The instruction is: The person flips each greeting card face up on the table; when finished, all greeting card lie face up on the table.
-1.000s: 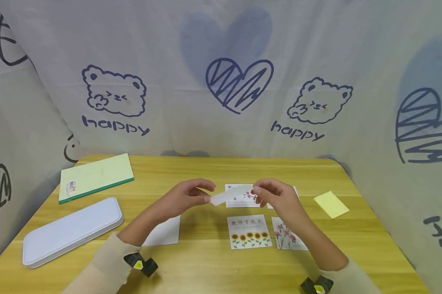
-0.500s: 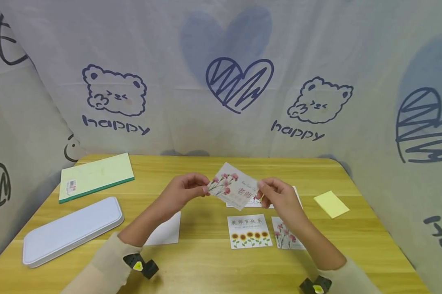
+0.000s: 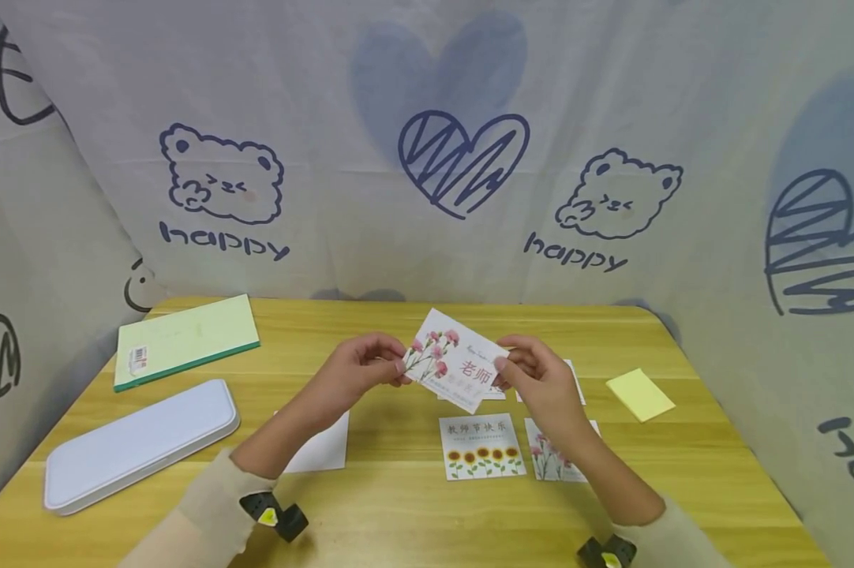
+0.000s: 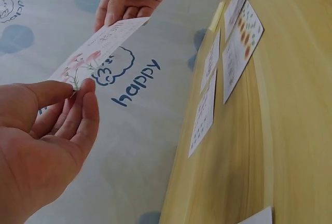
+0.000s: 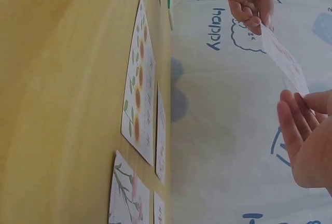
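Observation:
A white greeting card [image 3: 450, 359] with pink carnations and red Chinese characters is held up above the table, tilted, its printed face toward the head camera. My left hand [image 3: 356, 374] pinches its left corner between thumb and fingers. At the opposite corner my right hand [image 3: 542, 386] pinches it the same way. In the left wrist view the card [image 4: 98, 47] stretches between both hands, well off the tabletop. Below it lie a sunflower card [image 3: 482, 465] and a second carnation card [image 3: 551, 457]. Behind these, two more cards are partly hidden by the held card and my right hand.
A white sheet [image 3: 320, 446] lies under my left forearm. On the left are a pale blue case [image 3: 143, 446] and a light green notebook [image 3: 192, 339]. A yellow sticky-note pad [image 3: 640, 394] lies at the right. A printed curtain [image 3: 342, 213] hangs behind the wooden table [image 3: 398, 521].
The card was seen nearly edge-on with its plain side, and my left fingers were loose at its end. It has turned to show its printed face, and both hands now pinch it.

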Tool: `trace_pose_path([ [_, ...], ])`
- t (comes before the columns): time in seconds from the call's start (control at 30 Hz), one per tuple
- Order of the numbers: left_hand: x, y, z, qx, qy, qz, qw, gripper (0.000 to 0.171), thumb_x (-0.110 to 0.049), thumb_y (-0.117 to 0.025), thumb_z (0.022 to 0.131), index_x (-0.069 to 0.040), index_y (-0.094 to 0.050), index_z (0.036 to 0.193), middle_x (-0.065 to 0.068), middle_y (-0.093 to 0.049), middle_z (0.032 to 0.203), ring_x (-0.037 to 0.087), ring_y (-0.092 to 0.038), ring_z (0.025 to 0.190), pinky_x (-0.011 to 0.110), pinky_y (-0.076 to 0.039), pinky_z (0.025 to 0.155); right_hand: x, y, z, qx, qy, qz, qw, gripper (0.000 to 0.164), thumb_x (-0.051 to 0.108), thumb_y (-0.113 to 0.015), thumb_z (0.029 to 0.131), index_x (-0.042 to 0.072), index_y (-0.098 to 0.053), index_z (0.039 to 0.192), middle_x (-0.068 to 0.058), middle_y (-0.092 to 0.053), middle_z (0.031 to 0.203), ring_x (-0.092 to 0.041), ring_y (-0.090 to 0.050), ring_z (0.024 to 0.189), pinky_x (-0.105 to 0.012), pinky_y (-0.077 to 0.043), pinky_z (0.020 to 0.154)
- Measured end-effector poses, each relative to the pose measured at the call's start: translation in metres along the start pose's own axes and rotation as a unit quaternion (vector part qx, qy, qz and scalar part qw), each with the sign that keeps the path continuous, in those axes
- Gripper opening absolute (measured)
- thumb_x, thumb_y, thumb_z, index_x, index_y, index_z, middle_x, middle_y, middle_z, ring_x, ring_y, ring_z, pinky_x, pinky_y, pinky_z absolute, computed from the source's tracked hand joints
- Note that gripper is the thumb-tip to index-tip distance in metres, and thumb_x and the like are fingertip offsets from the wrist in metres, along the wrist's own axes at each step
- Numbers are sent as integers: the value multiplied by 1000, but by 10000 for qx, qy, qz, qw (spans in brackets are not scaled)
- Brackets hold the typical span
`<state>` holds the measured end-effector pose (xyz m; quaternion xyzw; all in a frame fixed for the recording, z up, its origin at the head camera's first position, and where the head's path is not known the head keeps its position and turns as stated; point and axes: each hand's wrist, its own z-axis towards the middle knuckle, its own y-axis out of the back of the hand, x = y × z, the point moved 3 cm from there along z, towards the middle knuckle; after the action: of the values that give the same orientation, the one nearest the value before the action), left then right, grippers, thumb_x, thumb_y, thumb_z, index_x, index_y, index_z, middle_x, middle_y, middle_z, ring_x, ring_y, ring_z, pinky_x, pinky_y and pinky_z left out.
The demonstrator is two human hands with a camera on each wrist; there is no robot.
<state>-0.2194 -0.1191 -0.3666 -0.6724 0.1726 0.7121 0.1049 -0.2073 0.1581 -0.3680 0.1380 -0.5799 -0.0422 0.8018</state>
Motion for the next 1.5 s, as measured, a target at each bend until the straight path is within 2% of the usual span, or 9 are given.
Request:
trace_pose_path([
  [0.17,2,4,-1,-40,-16,360,9993,35,-15,-65,98,-3,-57,130,12,-64,115,19,-68,93,41,-56,90,-1,-4,2,122,86,109,9998,27,17,-67,98,7,-63,123,-16,-66,95,-20,-68,79,-27,-58,71],
  [0.33,1,15,1,-191,-86,805,9965,44,-18,-67,97,-7,-55,138,15,-64,119,23,-67,96,43,-57,89,-5,-17,7,531,-210,98,9983,28,16,-67,98,9,-64,124,-14,-68,96,-18,-68,79,-31,-60,77],
  [0.53,5,36,9,-352,-10,1181,9924,46,-10,-64,98,-8,-53,142,18,-65,115,23,-69,93,48,-58,88,-1,-39,34,999,-314,-253,9942,28,13,-65,98,9,-64,126,-12,-69,95,-27,-69,80,-39,-60,78],
  [0.67,13,54,17,-500,175,1163,9918,46,-7,-63,98,-10,-51,142,19,-63,114,25,-69,90,54,-56,89,-6,-56,62,1189,-257,-461,9915,30,11,-66,97,7,-64,127,-12,-69,96,-29,-69,80,-45,-59,80],
  [0.77,20,67,22,-591,385,1261,9895,44,-6,-62,98,-8,-51,140,19,-60,118,25,-69,91,49,-58,88,-12,-70,80,1367,-284,-610,9883,32,9,-67,96,7,-64,128,-11,-68,98,-29,-68,82,-47,-59,81],
  [0.9,33,81,28,-580,719,1336,9867,39,-2,-61,98,-4,-50,135,19,-54,118,25,-68,91,40,-60,85,-26,-86,99,1740,-430,-771,9808,31,7,-67,96,6,-64,127,-12,-65,99,-40,-66,89,-55,-56,83],
  [1.0,45,89,32,-493,987,1381,9843,37,0,-62,97,-2,-50,132,17,-54,113,24,-65,90,38,-60,84,-41,-97,109,1974,-600,-814,9751,29,5,-66,96,5,-64,125,-11,-62,96,-43,-63,86,-51,-56,76],
  [1.23,68,100,41,-319,1371,1954,9706,35,-5,-65,96,-3,-53,130,14,-55,107,22,-59,90,26,-55,80,-71,-114,121,2122,-841,-1223,9659,25,6,-71,93,8,-69,118,-6,-60,94,-20,-54,68,-25,-45,58],
  [1.5,74,108,54,-159,1379,2904,9468,31,-10,-70,94,-5,-59,123,13,-60,103,23,-54,90,28,-46,76,-77,-122,124,2042,-691,-2052,9547,21,11,-75,90,10,-72,111,-4,-67,101,-15,-59,87,-25,-48,72],
])
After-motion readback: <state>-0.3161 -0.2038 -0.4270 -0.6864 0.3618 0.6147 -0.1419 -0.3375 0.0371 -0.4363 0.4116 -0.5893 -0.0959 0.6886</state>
